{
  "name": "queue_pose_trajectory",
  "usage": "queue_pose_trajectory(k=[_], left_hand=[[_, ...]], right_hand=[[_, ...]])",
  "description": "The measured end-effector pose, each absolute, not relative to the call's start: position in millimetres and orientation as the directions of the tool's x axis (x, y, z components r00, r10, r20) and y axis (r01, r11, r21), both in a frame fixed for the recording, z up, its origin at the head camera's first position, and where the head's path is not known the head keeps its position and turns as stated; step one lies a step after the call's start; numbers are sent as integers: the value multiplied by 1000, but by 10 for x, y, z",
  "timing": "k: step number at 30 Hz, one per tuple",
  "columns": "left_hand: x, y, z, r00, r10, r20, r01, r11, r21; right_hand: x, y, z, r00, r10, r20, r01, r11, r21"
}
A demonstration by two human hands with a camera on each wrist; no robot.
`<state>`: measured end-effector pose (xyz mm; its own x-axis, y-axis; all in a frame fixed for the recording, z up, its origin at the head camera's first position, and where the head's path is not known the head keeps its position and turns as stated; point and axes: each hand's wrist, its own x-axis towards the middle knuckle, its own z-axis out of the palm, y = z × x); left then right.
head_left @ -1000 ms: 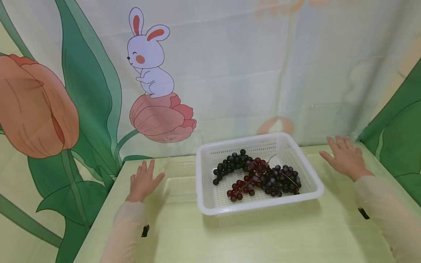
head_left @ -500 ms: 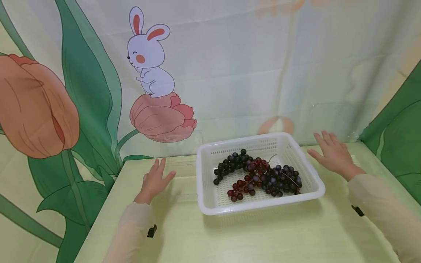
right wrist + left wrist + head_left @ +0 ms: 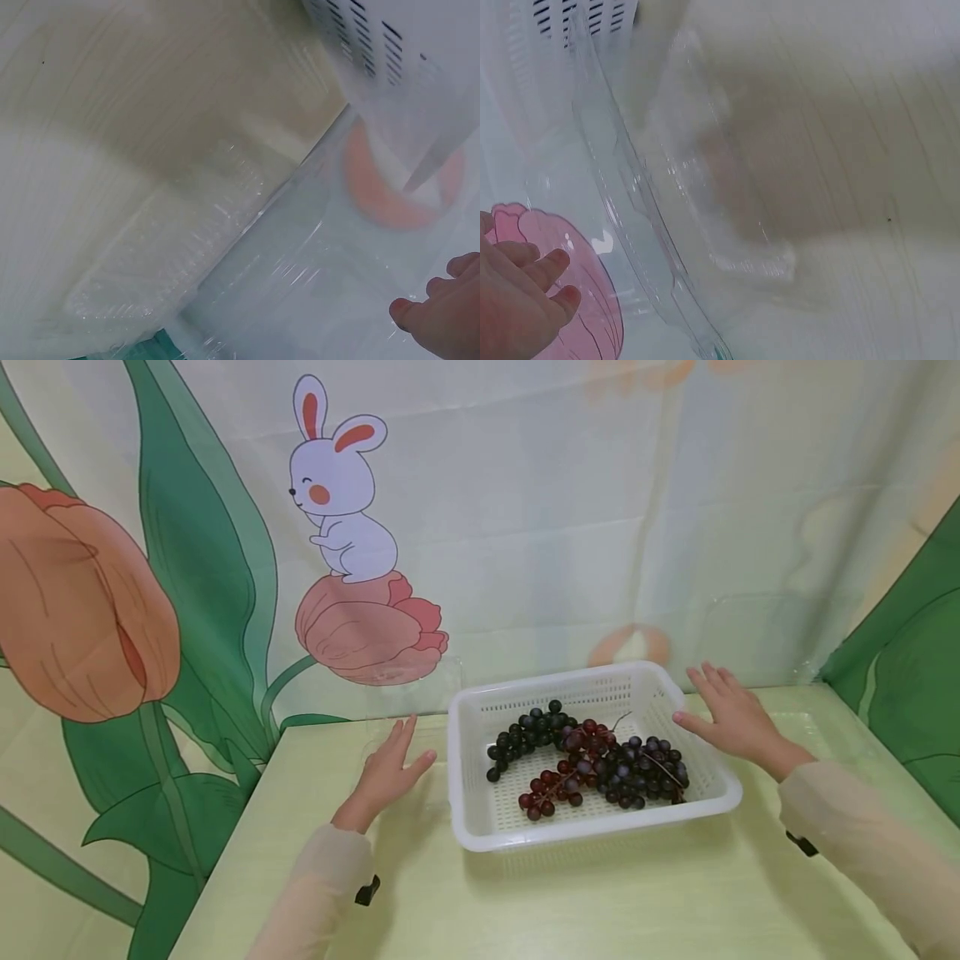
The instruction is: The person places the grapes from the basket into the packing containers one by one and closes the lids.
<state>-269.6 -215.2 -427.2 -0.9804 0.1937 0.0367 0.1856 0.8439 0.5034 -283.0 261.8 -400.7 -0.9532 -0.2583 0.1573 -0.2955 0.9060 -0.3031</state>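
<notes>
A white plastic basket [image 3: 592, 829] with slotted walls stands on the pale green table. Inside lie grapes: a black bunch [image 3: 517, 739] at the back left, red grapes [image 3: 551, 789] in the middle and a dark purple bunch [image 3: 641, 772] on the right. My left hand [image 3: 390, 772] is raised left of the basket, fingers spread, thumb towards its rim and apart from it. On the other side my right hand [image 3: 731, 718] hovers, its thumb overlapping the basket's right rim in the head view. Neither hand holds anything.
Clear plastic containers flank the basket at the table's back edge; one [image 3: 697, 195] shows in the left wrist view, another [image 3: 172, 232] in the right. Behind hangs a printed cloth with a rabbit [image 3: 345, 502] and tulips [image 3: 90, 602].
Both hands have moved inward towards the basket, the left hand rightward and the right hand leftward. The basket and grapes have stayed put.
</notes>
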Motion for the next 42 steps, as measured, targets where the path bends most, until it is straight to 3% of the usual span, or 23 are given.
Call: queue_pose_trajectory(k=[13,22,42], left_hand=[[-2612,-1929,-4309,-969,243,37,223,808,545],[-2583,-1916,-4351,-962,260,83,262,794,549],[-2593,-1820,-4303,-977,205,55,187,708,681]], right_hand=[[-2770,2479,-4060,-944,-309,117,-330,861,-387],[-2686,2341,-4051,-926,-361,108,-374,846,-381],[-2638,2172,-4158,-906,-418,62,-410,833,-373]])
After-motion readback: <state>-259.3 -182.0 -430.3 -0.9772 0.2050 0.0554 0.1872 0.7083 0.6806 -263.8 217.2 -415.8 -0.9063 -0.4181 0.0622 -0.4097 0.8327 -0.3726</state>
